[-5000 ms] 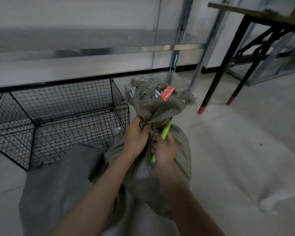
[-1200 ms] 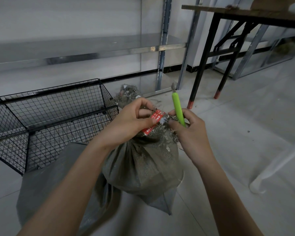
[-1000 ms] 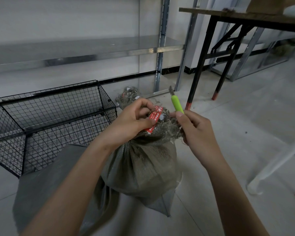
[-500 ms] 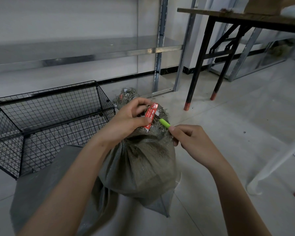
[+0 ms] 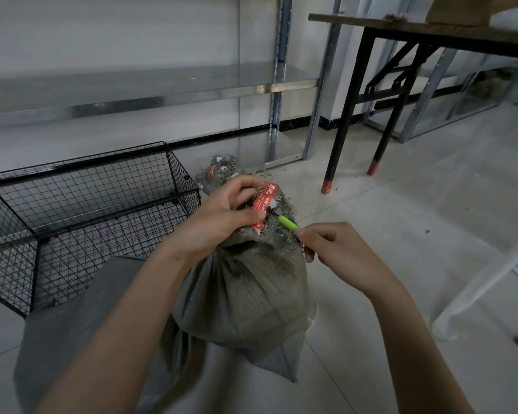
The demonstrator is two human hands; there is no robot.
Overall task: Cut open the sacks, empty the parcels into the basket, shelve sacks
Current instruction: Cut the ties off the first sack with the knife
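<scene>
A full grey-green woven sack (image 5: 245, 294) stands on the floor in front of me, its neck bunched and frayed. My left hand (image 5: 222, 219) pinches the red tag (image 5: 263, 204) at the tied neck. My right hand (image 5: 335, 249) grips a green-handled cutter (image 5: 287, 224), its tip pointing at the neck just under the tag. The blade itself is hidden in the fraying. A black wire basket (image 5: 81, 210) sits on the floor to the left, with nothing visible inside. A second tied sack top (image 5: 222, 171) shows behind my left hand.
A flat grey sack (image 5: 72, 309) lies on the floor under my left arm. Low metal shelving (image 5: 150, 88) runs along the wall behind the basket. A black-legged table (image 5: 350, 115) stands at the right back, and a white tube leg (image 5: 476, 291) crosses the right floor.
My right hand has swung the cutter from upright down to level and brought its tip to the sack's neck under the tag. My left hand has kept its pinch on the tag.
</scene>
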